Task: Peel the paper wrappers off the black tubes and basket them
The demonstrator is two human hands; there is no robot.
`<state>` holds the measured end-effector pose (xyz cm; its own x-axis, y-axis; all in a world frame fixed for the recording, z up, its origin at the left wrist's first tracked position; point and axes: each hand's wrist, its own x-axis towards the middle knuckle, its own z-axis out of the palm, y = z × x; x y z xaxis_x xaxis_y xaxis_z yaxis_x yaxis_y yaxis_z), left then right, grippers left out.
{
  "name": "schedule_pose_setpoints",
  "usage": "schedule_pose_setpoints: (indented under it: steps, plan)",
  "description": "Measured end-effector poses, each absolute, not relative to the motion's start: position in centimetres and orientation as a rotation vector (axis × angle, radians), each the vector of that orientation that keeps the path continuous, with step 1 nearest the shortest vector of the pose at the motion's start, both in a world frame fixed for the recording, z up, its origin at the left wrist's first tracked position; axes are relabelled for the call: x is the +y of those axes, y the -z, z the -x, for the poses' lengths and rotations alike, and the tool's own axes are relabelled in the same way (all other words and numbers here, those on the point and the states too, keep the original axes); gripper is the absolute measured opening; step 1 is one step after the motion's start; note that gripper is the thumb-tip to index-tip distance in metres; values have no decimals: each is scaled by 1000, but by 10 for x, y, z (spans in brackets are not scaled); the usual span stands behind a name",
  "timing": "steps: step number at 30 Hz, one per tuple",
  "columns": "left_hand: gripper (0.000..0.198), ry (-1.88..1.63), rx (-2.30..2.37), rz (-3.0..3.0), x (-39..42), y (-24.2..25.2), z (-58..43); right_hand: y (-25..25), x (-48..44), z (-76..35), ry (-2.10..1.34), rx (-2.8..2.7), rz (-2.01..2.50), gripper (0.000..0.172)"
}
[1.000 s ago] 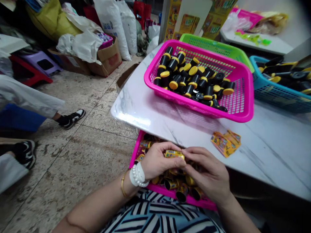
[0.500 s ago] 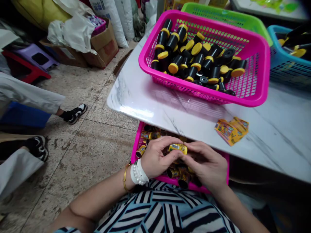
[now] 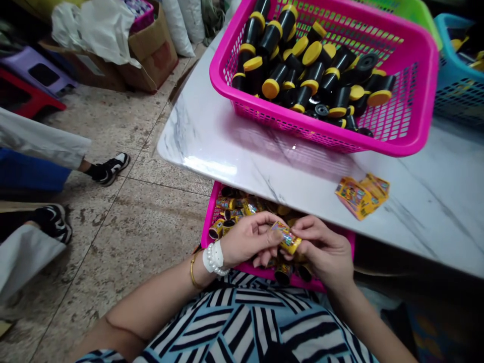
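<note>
Between my two hands, above my lap, is a small yellow tube with a printed label [image 3: 286, 238]. My left hand [image 3: 249, 241] has its thumb on the tube's left part and its fingers curled around. At the tube's right end, my right hand [image 3: 325, 248] pinches it with thumb and fingertips. Underneath sits a lower pink basket [image 3: 207, 229], holding many similar yellow printed tubes, some showing dark open ends. My hands hide part of that basket. Two or so stacks of printed yellow labels [image 3: 355, 196] lie on the marbled table [image 3: 257, 166] beyond my right hand.
On the table stands a large pink basket [image 3: 425, 101] of black tubes with yellow caps [image 3: 312, 53]. Green and blue baskets [image 3: 449, 70] are behind and right of it. At left are another person's shoes [image 3: 113, 169], stools [image 3: 45, 70] and a cardboard box [image 3: 151, 55].
The yellow tube has turned in my hands, from its barcode side to a colourful printed side, and is tilted more. My left fingers have loosened and shifted around it. The view has moved slightly.
</note>
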<state>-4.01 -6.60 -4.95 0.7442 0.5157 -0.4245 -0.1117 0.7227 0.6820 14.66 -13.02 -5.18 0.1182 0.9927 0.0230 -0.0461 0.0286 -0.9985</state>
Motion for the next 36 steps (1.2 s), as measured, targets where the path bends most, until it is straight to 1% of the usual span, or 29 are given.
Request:
schedule_pose_setpoints:
  steps: [2, 3, 6, 8, 11, 14, 18, 22, 24, 26, 28, 30, 32, 34, 36]
  plan:
    - [53, -362, 708, -677, -68, 49, 40, 53, -131, -144, -1097, -1098, 1228, 8]
    - [52, -358, 748, -681, -69, 49, 40, 52, -131, -144, -1063, -1154, 1248, 9]
    - [55, -353, 802, -691, -72, 49, 38, 47, -130, -148, -935, -1422, 1272, 17]
    - [56, -330, 738, -655, -73, 48, 37, 44, -131, -151, -858, -1512, 1250, 21]
    - [56, -295, 661, -588, -74, 48, 37, 43, -136, -151, -737, -1497, 1285, 23]
    - [56, -295, 727, -578, -75, 48, 36, 41, -138, -149, -653, -1545, 1352, 21]
    - [60, -218, 740, -591, -76, 50, 30, 34, -135, -145, -633, -1774, 1211, 26]
    - [58, -176, 722, -636, -76, 49, 25, 30, -139, -146, -538, -1790, 1177, 29]
    - [56, -169, 747, -753, -75, 47, 27, 32, -147, -153, -522, -1764, 1229, 34]
    - [56, -205, 818, -975, -74, 44, 33, 37, -157, -164, -548, -1790, 1283, 44]
    - [59, -317, 923, -1293, -73, 44, 40, 47, -168, -174, -572, -1979, 1300, 47]
    - [61, -435, 982, -1621, -72, 49, 45, 60, -177, -180, -517, -2258, 1283, 40]
    - [57, -474, 957, -1895, -72, 57, 47, 75, -181, -177, -367, -2390, 1265, 33]
    - [50, -449, 912, -2115, -73, 65, 45, 86, -180, -170, -252, -2345, 1293, 29]
    - [47, -387, 905, -2271, -72, 68, 40, 91, -174, -163, -188, -2235, 1374, 29]
